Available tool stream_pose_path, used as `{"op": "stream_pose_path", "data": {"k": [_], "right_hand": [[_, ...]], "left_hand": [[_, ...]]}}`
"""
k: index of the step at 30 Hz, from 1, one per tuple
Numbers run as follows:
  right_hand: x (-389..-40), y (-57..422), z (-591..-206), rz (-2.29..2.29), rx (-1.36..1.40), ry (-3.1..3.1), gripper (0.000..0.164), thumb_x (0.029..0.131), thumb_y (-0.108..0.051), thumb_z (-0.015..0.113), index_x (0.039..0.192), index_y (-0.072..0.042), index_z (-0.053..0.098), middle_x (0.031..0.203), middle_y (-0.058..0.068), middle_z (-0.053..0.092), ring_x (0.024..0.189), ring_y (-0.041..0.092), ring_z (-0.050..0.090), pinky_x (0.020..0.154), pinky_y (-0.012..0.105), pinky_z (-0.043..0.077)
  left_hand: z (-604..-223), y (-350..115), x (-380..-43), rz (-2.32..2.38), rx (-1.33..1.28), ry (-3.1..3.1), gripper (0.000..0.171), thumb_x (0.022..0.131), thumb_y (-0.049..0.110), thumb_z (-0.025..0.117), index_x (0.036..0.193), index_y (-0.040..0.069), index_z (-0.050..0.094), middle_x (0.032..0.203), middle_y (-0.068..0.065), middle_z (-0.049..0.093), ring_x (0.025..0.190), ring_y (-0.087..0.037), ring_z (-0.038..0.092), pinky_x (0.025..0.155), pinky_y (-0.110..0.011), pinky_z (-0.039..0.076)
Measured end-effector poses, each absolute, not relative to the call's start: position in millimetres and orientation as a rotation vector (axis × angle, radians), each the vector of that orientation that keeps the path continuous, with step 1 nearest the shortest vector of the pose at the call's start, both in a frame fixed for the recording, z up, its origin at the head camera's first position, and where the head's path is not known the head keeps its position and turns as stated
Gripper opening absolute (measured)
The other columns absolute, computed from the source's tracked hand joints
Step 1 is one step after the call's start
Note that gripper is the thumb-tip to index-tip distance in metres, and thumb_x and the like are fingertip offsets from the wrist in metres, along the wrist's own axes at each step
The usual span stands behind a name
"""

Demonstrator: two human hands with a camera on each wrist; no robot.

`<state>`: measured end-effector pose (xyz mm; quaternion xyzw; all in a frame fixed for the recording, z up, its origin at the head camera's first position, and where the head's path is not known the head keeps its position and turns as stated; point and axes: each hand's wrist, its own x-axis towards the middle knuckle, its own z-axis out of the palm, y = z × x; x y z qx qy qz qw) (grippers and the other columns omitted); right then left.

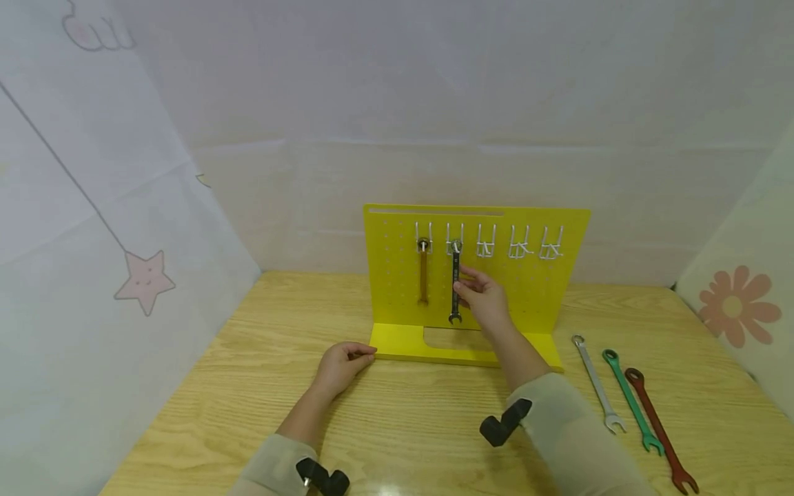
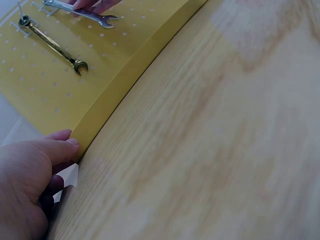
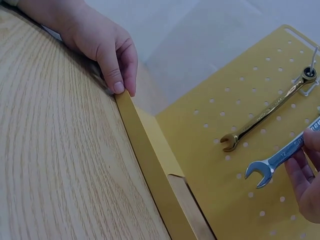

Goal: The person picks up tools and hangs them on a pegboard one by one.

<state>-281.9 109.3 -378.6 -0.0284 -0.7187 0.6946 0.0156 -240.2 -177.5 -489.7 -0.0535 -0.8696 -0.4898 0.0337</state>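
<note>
A yellow pegboard stand [image 1: 397, 337] stands upright on the wooden table. My left hand [image 1: 340, 368] pinches the front left corner of its base between thumb and fingers. A gold combination wrench [image 1: 424, 275] hangs by its ring end on the leftmost hook. With thumb and fingers, my right hand [image 1: 489, 303] holds a silver combination wrench [image 3: 282, 154] by its shank, open end down. This wrench's ring end is at the second hook [image 1: 455, 238]; whether its weight rests there I cannot tell. In the right wrist view, only part of the right hand shows.
Three more white hooks [image 1: 519, 242] line the board to the right. On the table at the right lie a silver wrench [image 1: 597, 382], a green wrench [image 1: 633, 399] and a red wrench [image 1: 660, 427]. Pale printed cloth [image 1: 434, 151] hangs behind and at both sides.
</note>
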Motion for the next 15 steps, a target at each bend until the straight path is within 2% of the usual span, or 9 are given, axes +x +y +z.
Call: {"op": "stream_pose_path", "data": {"k": [7,15], "right_hand": [[-286.8,107.3,-382.6,2.202,-0.1,-2.199,0.04,0.098,-0.009,0.06,0.137,-0.007,0.055,0.128,0.013,0.059,0.105,0.014,0.059,0.099,0.039,0.051],[-289.6,106.9,-386.7,2.199,-0.104,-2.197,0.033,0.098,-0.008,0.06,0.13,-0.002,0.059,0.116,0.008,0.063,0.096,0.01,0.06,0.097,0.038,0.052]], "left_hand": [[-489.9,-177.2,-239.8,-1.527,-0.165,-2.661,0.012,0.088,0.01,0.072,0.098,0.007,0.078,0.1,-0.006,0.073,0.082,-0.009,0.059,0.071,-0.021,0.047],[-489.6,-177.0,-239.4,-1.524,-0.16,-2.66,0.012,0.088,0.009,0.072,0.097,0.007,0.078,0.099,-0.006,0.073,0.081,-0.009,0.059,0.07,-0.021,0.047]]}}
